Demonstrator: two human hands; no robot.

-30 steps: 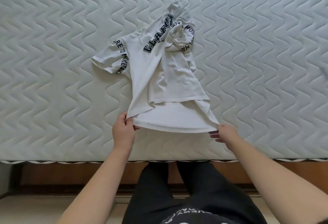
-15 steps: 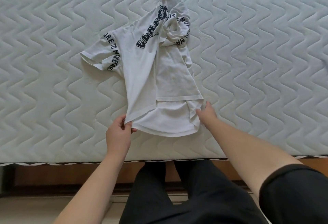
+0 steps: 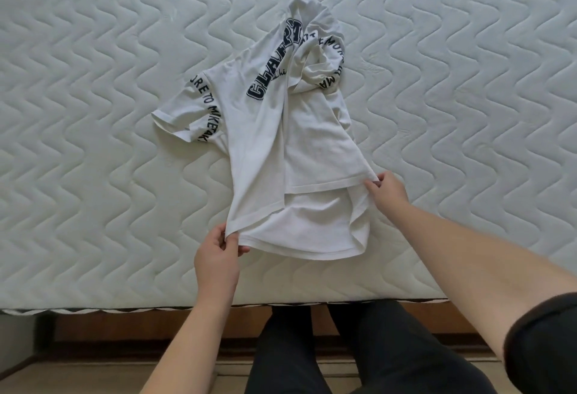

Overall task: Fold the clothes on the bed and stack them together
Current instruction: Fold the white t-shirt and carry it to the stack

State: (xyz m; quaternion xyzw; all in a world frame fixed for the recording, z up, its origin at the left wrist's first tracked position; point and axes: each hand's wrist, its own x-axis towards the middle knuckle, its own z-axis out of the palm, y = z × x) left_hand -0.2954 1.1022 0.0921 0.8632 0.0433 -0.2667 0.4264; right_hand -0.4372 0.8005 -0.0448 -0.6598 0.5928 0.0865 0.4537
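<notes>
A white T-shirt (image 3: 268, 143) with dark blue lettering lies crumpled on the quilted mattress (image 3: 93, 112), its neck end away from me and its hem toward me. One sleeve sticks out to the left; the other is bunched near the collar. My left hand (image 3: 217, 256) pinches the hem's lower left corner between thumb and fingers. My right hand (image 3: 385, 192) grips the upper layer's hem at its right corner, lifting it off the layer beneath.
The mattress front edge (image 3: 125, 307) runs across the lower frame, with a wooden bed frame (image 3: 125, 331) below it. My legs in black trousers (image 3: 312, 356) stand against the bed. No other clothes are in view.
My right hand let go of the hem's lower right corner, moved up and inward, then took hold of the upper layer's hem corner. The left hand kept its grip.
</notes>
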